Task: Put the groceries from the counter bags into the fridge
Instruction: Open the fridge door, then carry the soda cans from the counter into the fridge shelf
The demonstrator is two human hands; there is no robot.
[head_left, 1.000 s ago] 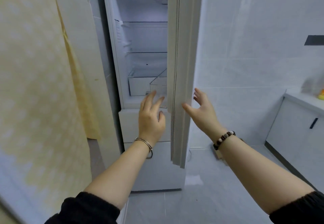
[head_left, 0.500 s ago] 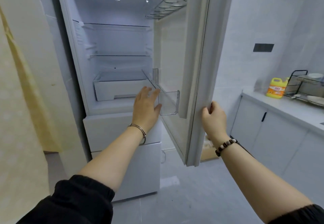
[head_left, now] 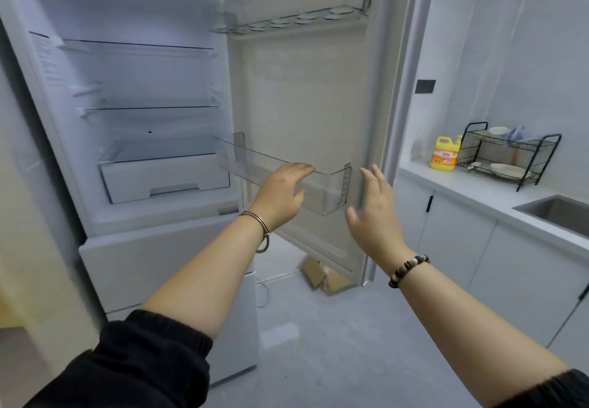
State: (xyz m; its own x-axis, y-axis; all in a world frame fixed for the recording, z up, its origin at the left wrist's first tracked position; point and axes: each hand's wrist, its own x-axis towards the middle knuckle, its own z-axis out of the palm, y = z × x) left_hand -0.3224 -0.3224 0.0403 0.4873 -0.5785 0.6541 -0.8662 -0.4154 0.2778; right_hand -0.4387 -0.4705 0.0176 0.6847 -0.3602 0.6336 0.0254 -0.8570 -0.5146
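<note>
Small kitchen, pale walls, grey tile floor. Tall white fridge (head_left: 143, 88) stands at left, its white upper door (head_left: 302, 104) swung wide open, interior lit. Left hand (head_left: 280, 194) reaches to the clear plastic door bin (head_left: 331, 197): fingers straight & together, tips at the bin's front rim, holding nothing. Right hand (head_left: 373, 213) is just beside the door's outer edge, fingers straight, slightly apart; contact w/ door can't be told. Yellow detergent bottle (head_left: 443, 154) & black wire dish rack (head_left: 510, 155) sit on the white counter (head_left: 478, 194) at right.
</note>
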